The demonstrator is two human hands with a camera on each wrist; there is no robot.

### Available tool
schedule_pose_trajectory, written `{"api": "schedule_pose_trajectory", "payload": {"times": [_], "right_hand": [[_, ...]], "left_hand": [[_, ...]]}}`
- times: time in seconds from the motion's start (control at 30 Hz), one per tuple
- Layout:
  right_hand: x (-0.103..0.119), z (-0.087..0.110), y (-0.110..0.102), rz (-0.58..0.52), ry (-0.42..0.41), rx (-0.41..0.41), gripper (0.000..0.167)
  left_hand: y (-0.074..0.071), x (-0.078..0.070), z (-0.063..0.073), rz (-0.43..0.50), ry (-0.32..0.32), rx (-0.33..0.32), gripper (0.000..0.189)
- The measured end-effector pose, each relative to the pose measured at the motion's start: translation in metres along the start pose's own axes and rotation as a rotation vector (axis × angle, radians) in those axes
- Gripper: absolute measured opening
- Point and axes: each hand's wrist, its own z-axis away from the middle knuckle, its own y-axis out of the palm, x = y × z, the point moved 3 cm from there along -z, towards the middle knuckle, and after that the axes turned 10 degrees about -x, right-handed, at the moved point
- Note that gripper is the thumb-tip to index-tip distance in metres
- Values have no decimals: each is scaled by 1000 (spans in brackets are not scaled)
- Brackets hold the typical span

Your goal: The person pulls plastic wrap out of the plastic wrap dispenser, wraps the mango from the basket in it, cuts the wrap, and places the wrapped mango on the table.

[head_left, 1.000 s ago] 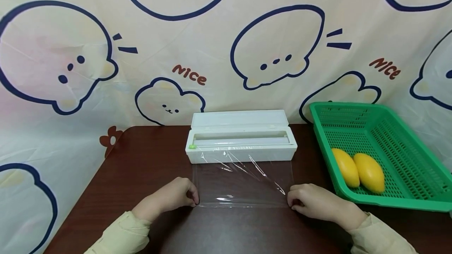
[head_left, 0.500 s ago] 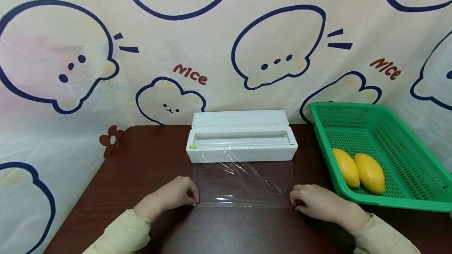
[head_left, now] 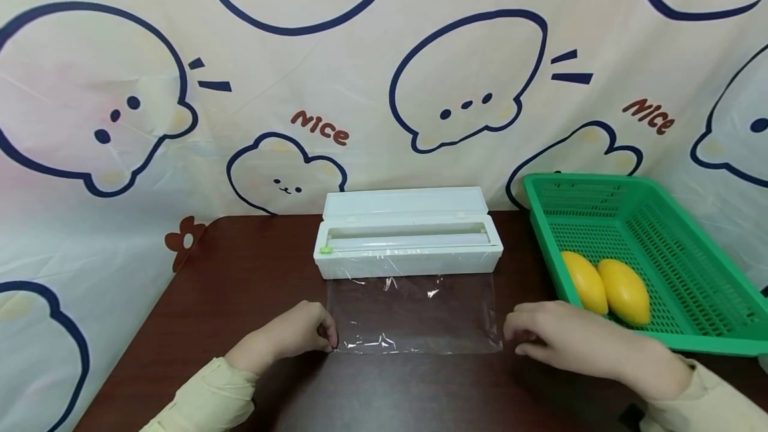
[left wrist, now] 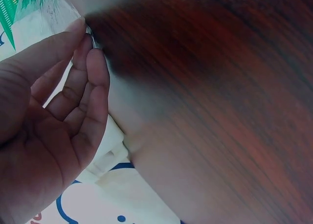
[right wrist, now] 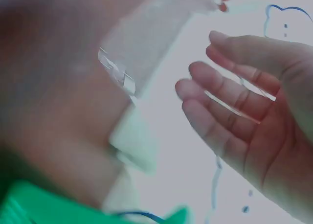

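Clear plastic wrap point(head_left: 414, 312) stretches from the front of a white wrap dispenser point(head_left: 414, 262) toward me over the dark table. With thumb and fingertips my left hand point(head_left: 294, 332) pinches its near left corner; the left wrist view shows the film's edge at those fingertips. My right hand point(head_left: 570, 339) is off the film, a little right of its near right corner. In the right wrist view the right fingers point(right wrist: 220, 87) are loosely bent and apart, holding nothing. The dispenser's lid point(head_left: 405, 203) stands raised at the back, and the film roll point(head_left: 408, 241) shows inside.
A green plastic basket point(head_left: 708, 342) stands at the right, behind my right forearm. Two yellow mangoes point(head_left: 624, 292) lie in it. A small green slider point(head_left: 326, 250) sits at the dispenser's left end. Behind the table point(head_left: 252, 265) hangs a printed cloth point(head_left: 372, 72).
My right hand has let go of the film's near right corner and moved right. The film has slackened, with that corner lying crinkled. The left hand has stayed in place.
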Motion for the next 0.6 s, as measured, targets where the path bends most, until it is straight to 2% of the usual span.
{"api": "schedule_pose_trajectory", "payload": {"times": [0.17, 0.33, 0.43, 0.47, 0.6], "right_hand": [[-1, -1, -45, 62, 55, -49, 18], [-30, 0, -84, 119, 211, -97, 19], [-59, 0, -96, 130, 314, -67, 24], [-70, 1, -98, 130, 335, -51, 26], [-107, 3, -106, 145, 415, 66, 34]], "left_hand": [[-1, 1, 1, 3, -7, -2, 21], [-2, 0, 1, 4, 0, -10, 21], [-2, 1, 0, 4, 0, -7, 21], [2, 10, -1, 0, 4, -10, 23], [-1, 11, 1, -5, 5, -14, 23]]}}
